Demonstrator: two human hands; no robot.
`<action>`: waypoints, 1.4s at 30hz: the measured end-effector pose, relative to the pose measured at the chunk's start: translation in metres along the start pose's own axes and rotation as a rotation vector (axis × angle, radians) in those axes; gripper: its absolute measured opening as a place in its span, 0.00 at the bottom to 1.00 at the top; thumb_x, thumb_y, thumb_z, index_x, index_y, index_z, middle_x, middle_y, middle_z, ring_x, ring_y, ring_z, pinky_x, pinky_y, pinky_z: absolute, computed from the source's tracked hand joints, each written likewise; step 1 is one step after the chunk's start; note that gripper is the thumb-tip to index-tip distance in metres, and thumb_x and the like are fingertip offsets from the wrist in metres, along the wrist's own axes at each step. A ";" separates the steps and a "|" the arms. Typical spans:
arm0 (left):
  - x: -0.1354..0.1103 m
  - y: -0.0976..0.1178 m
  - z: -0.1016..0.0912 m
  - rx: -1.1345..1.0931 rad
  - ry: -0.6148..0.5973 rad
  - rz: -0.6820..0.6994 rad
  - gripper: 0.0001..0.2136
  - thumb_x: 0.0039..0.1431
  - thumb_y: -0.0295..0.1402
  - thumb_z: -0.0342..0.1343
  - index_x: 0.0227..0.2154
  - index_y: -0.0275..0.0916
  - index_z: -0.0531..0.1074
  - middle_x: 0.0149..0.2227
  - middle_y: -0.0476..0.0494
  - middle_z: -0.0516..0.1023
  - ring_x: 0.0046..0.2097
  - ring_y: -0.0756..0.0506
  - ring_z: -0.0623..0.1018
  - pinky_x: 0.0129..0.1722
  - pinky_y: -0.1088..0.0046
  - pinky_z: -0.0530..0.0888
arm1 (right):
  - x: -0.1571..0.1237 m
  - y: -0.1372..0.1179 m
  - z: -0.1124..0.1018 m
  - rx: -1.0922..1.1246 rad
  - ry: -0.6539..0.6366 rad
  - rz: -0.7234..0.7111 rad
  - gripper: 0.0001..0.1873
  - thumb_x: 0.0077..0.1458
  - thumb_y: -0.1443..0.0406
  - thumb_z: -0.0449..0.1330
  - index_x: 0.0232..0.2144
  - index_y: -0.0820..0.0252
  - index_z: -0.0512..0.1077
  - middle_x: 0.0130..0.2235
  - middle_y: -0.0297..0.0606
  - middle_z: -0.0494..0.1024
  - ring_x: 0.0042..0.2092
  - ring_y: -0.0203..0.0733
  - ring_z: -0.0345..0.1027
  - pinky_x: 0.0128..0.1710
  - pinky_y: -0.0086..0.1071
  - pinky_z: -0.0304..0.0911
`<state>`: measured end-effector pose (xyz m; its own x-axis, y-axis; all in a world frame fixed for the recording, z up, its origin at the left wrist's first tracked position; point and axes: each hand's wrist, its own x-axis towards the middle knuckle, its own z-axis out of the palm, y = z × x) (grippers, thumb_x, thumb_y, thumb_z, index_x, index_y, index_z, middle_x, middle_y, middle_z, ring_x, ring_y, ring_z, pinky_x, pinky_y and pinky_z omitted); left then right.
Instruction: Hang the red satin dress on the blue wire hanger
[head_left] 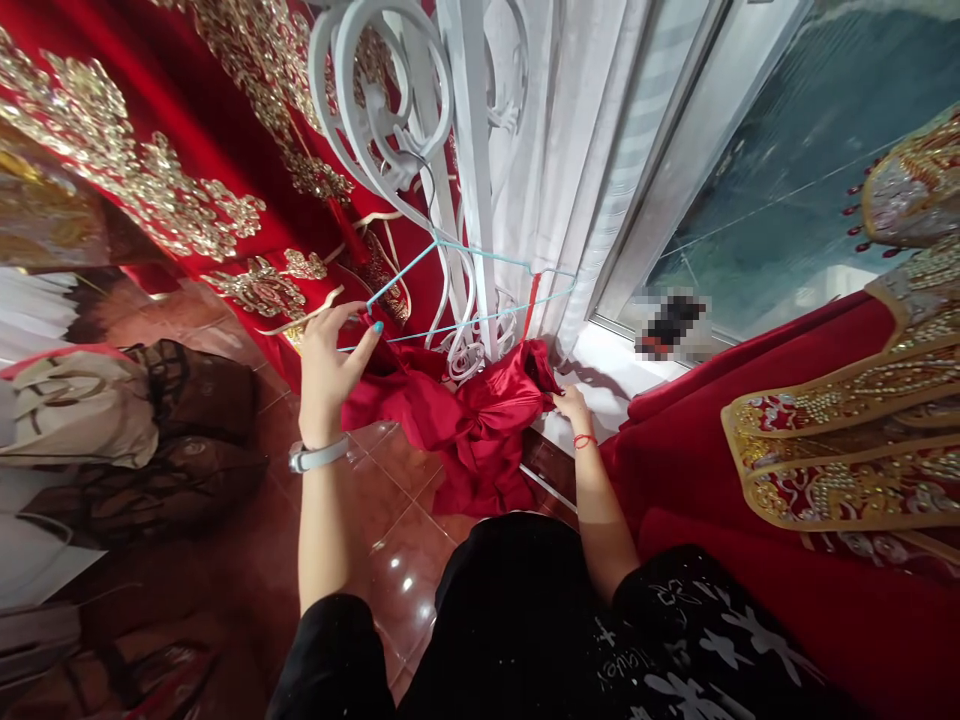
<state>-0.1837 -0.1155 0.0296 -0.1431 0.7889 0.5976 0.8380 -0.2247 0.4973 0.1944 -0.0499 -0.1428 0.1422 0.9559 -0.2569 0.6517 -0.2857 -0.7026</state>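
My left hand (330, 355) is raised with its fingers pinched on the left end of a thin light-blue wire hanger (480, 265), together with a corner of plain red satin cloth (465, 425). The hanger hangs from a white scrollwork metal rack (397, 130). The red satin bunches down from the hanger onto the floor. My right hand (571, 405) grips the right edge of that satin, low by the white sill. A white band circles my left wrist and a red string my right wrist.
Red garments with gold embroidery (135, 170) hang at the upper left, and another embroidered red garment (840, 440) fills the right. White curtains (570, 130) and a glass window (787, 160) stand behind the rack. Dark and pale clothes (112, 430) lie left on the red-brown tiled floor (390, 540).
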 end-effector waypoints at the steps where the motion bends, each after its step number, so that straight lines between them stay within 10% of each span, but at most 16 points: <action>1: 0.003 -0.004 0.006 0.008 0.005 -0.018 0.15 0.66 0.43 0.58 0.46 0.38 0.79 0.39 0.41 0.78 0.42 0.41 0.76 0.54 0.57 0.73 | -0.001 0.001 0.000 0.010 0.003 0.032 0.08 0.55 0.68 0.62 0.38 0.64 0.79 0.29 0.41 0.81 0.30 0.44 0.77 0.34 0.33 0.72; 10: 0.001 -0.038 0.033 0.064 0.083 -0.012 0.10 0.69 0.42 0.56 0.42 0.41 0.77 0.33 0.45 0.72 0.41 0.41 0.74 0.53 0.57 0.72 | -0.002 -0.010 -0.076 0.013 0.346 -0.023 0.09 0.55 0.63 0.57 0.31 0.58 0.76 0.40 0.47 0.84 0.47 0.52 0.76 0.52 0.41 0.68; 15: -0.002 -0.039 0.031 0.052 0.077 -0.008 0.11 0.70 0.43 0.56 0.42 0.42 0.76 0.36 0.44 0.74 0.44 0.39 0.76 0.56 0.54 0.71 | -0.004 -0.034 -0.093 0.769 0.289 -0.166 0.10 0.54 0.63 0.57 0.22 0.55 0.67 0.26 0.34 0.76 0.35 0.40 0.74 0.42 0.33 0.72; 19: -0.002 -0.039 0.031 0.044 0.064 -0.022 0.12 0.70 0.45 0.55 0.41 0.41 0.76 0.37 0.43 0.76 0.45 0.39 0.76 0.55 0.55 0.71 | -0.006 -0.053 -0.092 1.217 0.217 -0.330 0.06 0.52 0.61 0.64 0.27 0.56 0.74 0.34 0.35 0.84 0.44 0.40 0.81 0.48 0.34 0.76; 25: 0.002 -0.035 0.029 -0.010 0.040 -0.029 0.12 0.67 0.45 0.56 0.38 0.42 0.77 0.36 0.43 0.77 0.43 0.39 0.76 0.54 0.56 0.73 | 0.004 -0.074 -0.105 0.939 0.470 -0.641 0.12 0.45 0.58 0.75 0.32 0.58 0.84 0.40 0.39 0.88 0.50 0.50 0.83 0.60 0.48 0.75; 37: -0.003 -0.021 0.035 -0.094 0.006 -0.107 0.10 0.65 0.43 0.57 0.37 0.42 0.77 0.34 0.44 0.77 0.40 0.42 0.74 0.49 0.62 0.73 | 0.011 -0.144 -0.139 0.452 0.193 -0.955 0.04 0.50 0.65 0.71 0.30 0.59 0.83 0.32 0.36 0.86 0.37 0.44 0.82 0.43 0.38 0.79; 42: -0.006 -0.020 0.030 -0.047 0.045 -0.110 0.11 0.66 0.43 0.57 0.39 0.42 0.78 0.34 0.44 0.75 0.42 0.40 0.74 0.55 0.56 0.71 | 0.002 -0.145 -0.141 0.161 0.243 -1.045 0.16 0.48 0.74 0.66 0.41 0.57 0.82 0.42 0.36 0.85 0.45 0.46 0.79 0.55 0.45 0.75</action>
<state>-0.1838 -0.0987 -0.0023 -0.2573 0.7839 0.5651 0.7902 -0.1659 0.5899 0.2051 0.0032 0.0524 -0.2713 0.7145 0.6449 0.4330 0.6890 -0.5812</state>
